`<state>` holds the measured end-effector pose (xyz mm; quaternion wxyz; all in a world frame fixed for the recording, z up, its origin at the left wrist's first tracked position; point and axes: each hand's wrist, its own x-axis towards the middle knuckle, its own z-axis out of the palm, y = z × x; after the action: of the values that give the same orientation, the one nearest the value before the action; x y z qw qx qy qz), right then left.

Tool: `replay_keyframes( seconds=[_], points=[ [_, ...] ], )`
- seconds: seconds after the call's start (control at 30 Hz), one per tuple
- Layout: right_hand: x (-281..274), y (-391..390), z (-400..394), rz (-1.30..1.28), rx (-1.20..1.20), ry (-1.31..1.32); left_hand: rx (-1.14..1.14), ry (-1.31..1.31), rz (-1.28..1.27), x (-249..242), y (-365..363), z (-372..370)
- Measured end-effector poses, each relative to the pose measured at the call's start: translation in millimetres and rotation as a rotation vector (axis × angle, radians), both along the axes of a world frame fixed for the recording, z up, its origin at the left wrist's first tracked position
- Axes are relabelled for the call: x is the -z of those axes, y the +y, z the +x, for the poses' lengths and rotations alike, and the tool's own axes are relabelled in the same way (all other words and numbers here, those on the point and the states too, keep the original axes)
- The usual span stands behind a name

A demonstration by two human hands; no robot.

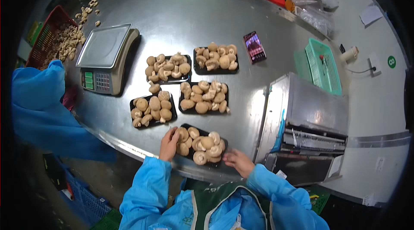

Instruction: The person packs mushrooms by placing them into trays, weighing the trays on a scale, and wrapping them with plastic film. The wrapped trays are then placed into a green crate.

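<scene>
A black tray [188, 155] heaped with brown mushrooms [207, 142] lies at the table's near edge. My left hand [169, 144] grips its left end, the fingers against the outermost mushrooms. At the right end, my right hand [238, 162] has its fingers curled at the tray's rim. Beyond them, several more black trays of mushrooms stand on the metal table: one near left [152, 110], one in the middle [204, 97], one far left [168, 67] and one far right [216, 58]. A single mushroom [154, 86] sits between the left trays.
A weighing scale [103, 59] stands at left, with a red crate [49, 36] of mushrooms and a co-worker's blue sleeve [39, 85] beyond it. A phone [254, 47] lies at right. Further right are a metal sealing machine [308, 113] and a green basket [323, 66].
</scene>
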<state>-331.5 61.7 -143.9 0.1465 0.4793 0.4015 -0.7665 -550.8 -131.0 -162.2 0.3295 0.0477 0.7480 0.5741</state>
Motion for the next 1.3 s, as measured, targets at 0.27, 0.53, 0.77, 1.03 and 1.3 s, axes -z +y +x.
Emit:
replay_keyframes(
  seconds=[0.27,0.53,0.77,1.03,1.3],
  points=[
    [-22.5,-0.4,-8.4,0.024,0.13,0.142,-0.159,-0.253,0.121,-32.2,7.4,10.5],
    [-147.7,104.8,23.0,0.381,0.074,0.395,0.105,-0.352,0.587,-146.6,105.4,18.3],
    [-177.4,249.2,96.6,0.493,0.24,0.358,0.267,-0.459,0.557,-179.9,275.1,82.6],
    [-141.0,360.9,175.7,0.62,0.246,0.141,0.311,-0.553,0.423,-141.5,390.0,159.3],
    [-167.4,377.9,283.8,1.281,-0.291,0.274,0.346,-0.144,0.255,-175.7,332.9,169.5]
  ],
)
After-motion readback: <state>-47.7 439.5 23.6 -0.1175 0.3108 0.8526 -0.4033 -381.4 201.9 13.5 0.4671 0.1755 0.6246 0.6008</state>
